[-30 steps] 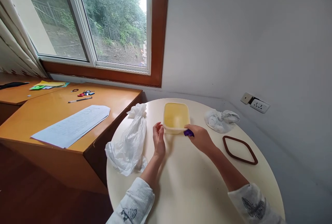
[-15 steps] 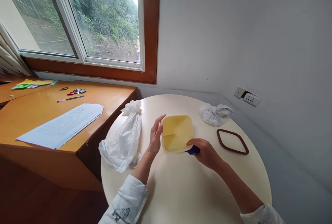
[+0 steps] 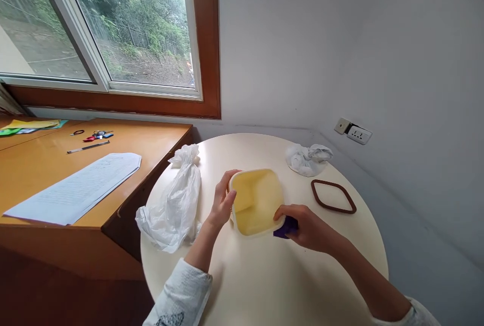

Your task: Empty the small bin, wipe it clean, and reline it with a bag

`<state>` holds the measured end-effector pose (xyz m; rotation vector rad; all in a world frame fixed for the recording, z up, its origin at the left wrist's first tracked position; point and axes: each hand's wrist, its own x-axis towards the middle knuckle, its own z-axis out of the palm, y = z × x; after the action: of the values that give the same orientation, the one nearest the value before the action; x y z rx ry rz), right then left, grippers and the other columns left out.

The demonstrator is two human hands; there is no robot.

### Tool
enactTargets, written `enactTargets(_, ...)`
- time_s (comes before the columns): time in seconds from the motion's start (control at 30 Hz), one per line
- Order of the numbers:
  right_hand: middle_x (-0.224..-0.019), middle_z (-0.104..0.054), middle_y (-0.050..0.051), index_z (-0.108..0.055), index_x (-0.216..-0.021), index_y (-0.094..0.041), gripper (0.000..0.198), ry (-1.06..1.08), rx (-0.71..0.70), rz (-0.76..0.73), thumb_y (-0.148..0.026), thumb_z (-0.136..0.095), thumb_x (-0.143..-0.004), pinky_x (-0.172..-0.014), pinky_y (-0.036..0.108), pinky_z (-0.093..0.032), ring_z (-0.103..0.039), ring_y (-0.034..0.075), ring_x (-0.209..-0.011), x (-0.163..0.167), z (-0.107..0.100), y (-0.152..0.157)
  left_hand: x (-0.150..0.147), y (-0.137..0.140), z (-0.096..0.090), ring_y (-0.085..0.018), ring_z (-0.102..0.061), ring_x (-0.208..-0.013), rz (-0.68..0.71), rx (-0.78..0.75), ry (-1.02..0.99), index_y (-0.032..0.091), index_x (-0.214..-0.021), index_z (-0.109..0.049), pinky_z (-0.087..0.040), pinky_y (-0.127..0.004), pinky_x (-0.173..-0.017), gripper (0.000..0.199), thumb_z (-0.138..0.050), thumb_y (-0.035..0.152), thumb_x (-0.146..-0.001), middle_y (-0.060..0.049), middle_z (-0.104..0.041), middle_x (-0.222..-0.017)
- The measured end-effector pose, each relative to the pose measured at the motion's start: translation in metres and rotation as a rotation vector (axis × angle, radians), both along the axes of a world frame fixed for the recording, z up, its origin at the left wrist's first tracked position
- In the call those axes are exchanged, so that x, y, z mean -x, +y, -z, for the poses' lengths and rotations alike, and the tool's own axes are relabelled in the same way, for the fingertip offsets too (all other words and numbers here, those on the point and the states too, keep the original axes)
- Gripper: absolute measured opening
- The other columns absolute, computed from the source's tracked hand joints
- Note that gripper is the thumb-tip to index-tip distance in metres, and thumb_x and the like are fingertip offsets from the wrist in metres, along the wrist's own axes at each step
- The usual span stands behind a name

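Observation:
My left hand [image 3: 223, 200] grips a yellowish, see-through plastic food container [image 3: 257, 204] by its left side, thumb over the rim. The container is tilted above the round table, its open side towards me. At its lower right corner my right hand [image 3: 302, 225] is closed on a dark purple cloth [image 3: 284, 227], with the fingertips against the rim. How the cloth meets the outside of the container is partly hidden. To the right lies a brown rounded-square ring [image 3: 333, 210], flat on the table.
A knotted white plastic bag [image 3: 174, 205] lies on the left of the round table [image 3: 257, 285], and another white bag [image 3: 309, 159] at the back right. The wooden desk [image 3: 159, 134] on the left bears papers [image 3: 79, 187], a pen [image 3: 88, 147] and keys [image 3: 100, 135].
The container has been tilted more and sits slightly closer to me. My right hand with the purple cloth has come a little lower. The whole view has turned slightly right.

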<state>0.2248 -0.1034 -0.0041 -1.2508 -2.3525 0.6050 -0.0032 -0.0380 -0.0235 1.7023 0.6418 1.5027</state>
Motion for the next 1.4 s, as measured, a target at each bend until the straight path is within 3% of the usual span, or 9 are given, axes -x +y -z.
enactTargets(0.3,-0.094,-0.063,0.001,-0.058,-0.107,-0.027,0.044,-0.09,0.188,-0.088,-0.007,-0.048,-0.069,-0.071,0.023,-0.041,-0.055,0.013,-0.082,0.001,-0.036,-0.01,0.0,0.002,0.003,-0.026,-0.053,-0.088,0.053,0.02,-0.072,0.016,-0.103,-0.053,-0.044,-0.036,-0.072,0.045,-0.041,0.051,-0.077,-0.01,-0.056,-0.097)
enactTargets(0.63,-0.102,-0.063,0.002,-0.056,-0.115,-0.026,0.039,-0.062,0.338,-0.128,-0.015,-0.044,-0.08,-0.073,0.023,-0.044,-0.058,0.014,-0.086,-0.009,-0.05,-0.009,-0.001,0.0,0.001,-0.024,-0.052,-0.083,0.037,0.004,-0.062,0.016,-0.1,-0.056,-0.043,-0.036,-0.073,0.045,-0.041,0.051,-0.076,-0.008,-0.054,-0.093)
enactTargets(0.8,-0.094,-0.066,0.003,-0.062,-0.106,-0.025,0.026,0.193,0.242,-0.045,-0.027,-0.047,-0.085,-0.067,0.022,-0.047,-0.059,0.014,-0.08,-0.017,-0.066,-0.006,-0.002,-0.001,0.001,-0.025,-0.053,-0.085,0.014,0.013,-0.038,0.016,-0.099,-0.058,-0.043,-0.037,-0.075,0.046,-0.042,0.053,-0.075,-0.009,-0.055,-0.094)
enactTargets(0.97,-0.09,-0.065,0.003,-0.064,-0.099,-0.021,0.024,0.337,0.117,-0.038,-0.032,-0.048,-0.085,-0.069,0.024,-0.047,-0.059,0.014,-0.08,0.011,-0.079,0.003,-0.002,-0.001,0.002,-0.027,-0.053,-0.088,0.003,0.036,-0.037,0.017,-0.098,-0.058,-0.043,-0.038,-0.077,0.048,-0.043,0.055,-0.073,-0.01,-0.056,-0.096)
enactTargets(1.13,-0.101,-0.063,0.002,-0.06,-0.102,-0.021,0.025,0.111,0.048,-0.079,-0.02,-0.043,-0.084,-0.075,0.023,-0.044,-0.056,0.014,-0.089,0.057,-0.071,0.032,-0.004,-0.001,0.002,-0.027,-0.052,-0.091,-0.011,0.013,-0.039,0.017,-0.098,-0.059,-0.043,-0.038,-0.079,0.047,-0.043,0.054,-0.074,-0.009,-0.056,-0.095)
enactTargets(1.23,-0.083,-0.065,0.002,-0.06,-0.097,-0.017,0.024,-0.238,0.083,-0.042,-0.015,-0.042,-0.081,-0.058,0.021,-0.043,-0.058,0.013,-0.069,0.081,-0.056,0.054,-0.005,-0.001,0.003,-0.027,-0.052,-0.09,-0.015,0.011,-0.054,0.017,-0.098,-0.058,-0.043,-0.038,-0.078,0.046,-0.043,0.054,-0.074,-0.009,-0.056,-0.094)
enactTargets(1.3,-0.073,-0.063,0.003,-0.061,-0.09,-0.014,0.02,-0.336,0.102,-0.031,-0.014,-0.049,-0.075,-0.049,0.021,-0.04,-0.056,0.013,-0.058,0.095,-0.044,0.067,-0.006,0.0,0.003,-0.027,-0.052,-0.09,-0.007,0.009,-0.056,0.018,-0.098,-0.058,-0.043,-0.038,-0.077,0.047,-0.043,0.054,-0.073,-0.009,-0.056,-0.095)
enactTargets(1.4,-0.081,-0.064,0.004,-0.061,-0.09,-0.014,0.02,-0.415,0.008,-0.043,-0.015,-0.053,-0.072,-0.055,0.022,-0.043,-0.058,0.015,-0.065,0.109,-0.03,0.08,-0.006,0.0,0.004,-0.028,-0.052,-0.092,-0.003,0.018,-0.053,0.019,-0.099,-0.058,-0.043,-0.04,-0.079,0.046,-0.043,0.054,-0.074,-0.009,-0.056,-0.096)
